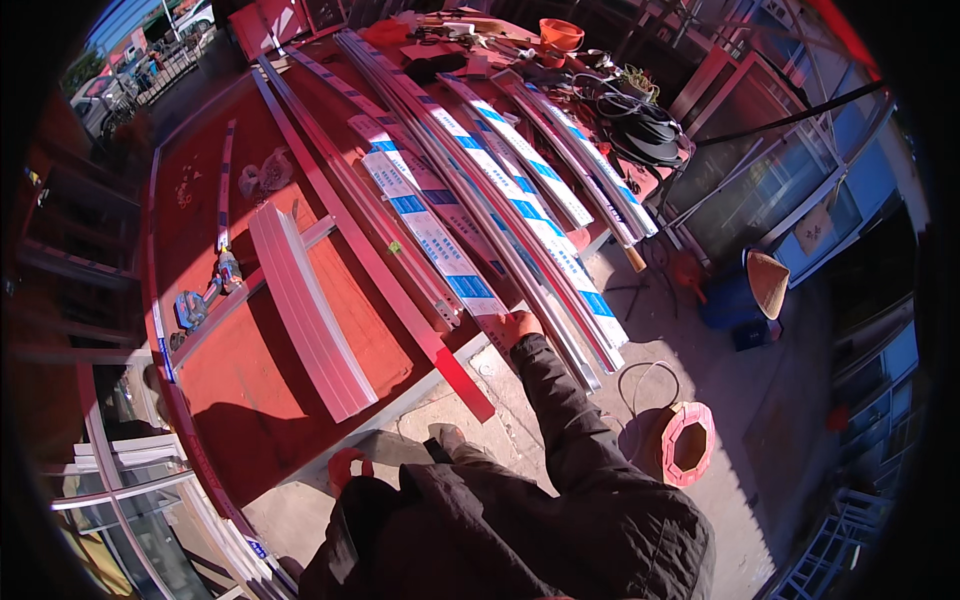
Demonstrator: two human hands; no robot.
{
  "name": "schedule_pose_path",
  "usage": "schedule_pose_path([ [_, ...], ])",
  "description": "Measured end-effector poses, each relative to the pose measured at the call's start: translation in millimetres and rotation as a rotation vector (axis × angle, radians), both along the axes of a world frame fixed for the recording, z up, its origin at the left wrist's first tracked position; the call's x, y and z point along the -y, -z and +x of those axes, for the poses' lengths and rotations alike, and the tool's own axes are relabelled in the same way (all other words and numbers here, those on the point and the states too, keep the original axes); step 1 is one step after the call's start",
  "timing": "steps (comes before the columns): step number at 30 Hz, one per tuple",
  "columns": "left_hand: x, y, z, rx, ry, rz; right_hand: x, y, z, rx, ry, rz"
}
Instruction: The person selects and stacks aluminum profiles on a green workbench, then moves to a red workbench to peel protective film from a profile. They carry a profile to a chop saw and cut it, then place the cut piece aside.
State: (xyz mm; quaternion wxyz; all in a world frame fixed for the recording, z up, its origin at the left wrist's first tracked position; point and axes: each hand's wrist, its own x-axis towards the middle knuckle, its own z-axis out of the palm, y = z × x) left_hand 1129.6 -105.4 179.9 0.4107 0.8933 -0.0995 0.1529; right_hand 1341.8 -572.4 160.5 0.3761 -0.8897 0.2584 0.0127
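My right hand (521, 328) is closed on the near end of a long profile strip (428, 235) covered in white and blue protective film. That strip lies lengthwise over the red table, and its near end reaches the table's front edge. At the end of my dark left sleeve (362, 505) is a red shape (348, 466), low at the table edge; the left hand's fingers cannot be made out. Left of the held strip lies a long bare profile (375, 275) with a bright red near end. Further film-covered profiles (540, 225) lie to its right.
The red table (215, 430) carries a short stack of pale profiles (308, 315) and a cordless drill (228, 268). An orange bucket (561, 36) and coiled black cable (645, 137) are at the far end. A tape roll (687, 444) and a blue bin (735, 295) stand on the right.
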Motion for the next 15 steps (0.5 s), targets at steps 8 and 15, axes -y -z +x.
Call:
schedule_pose_path([
  [8,11,-2,24,0.037,0.036,-0.028,11,14,-7,-0.014,-0.006,-0.054],
  [15,-4,17,36,0.014,0.137,-0.213,-41,-45,-37,0.230,-0.121,-0.245],
])
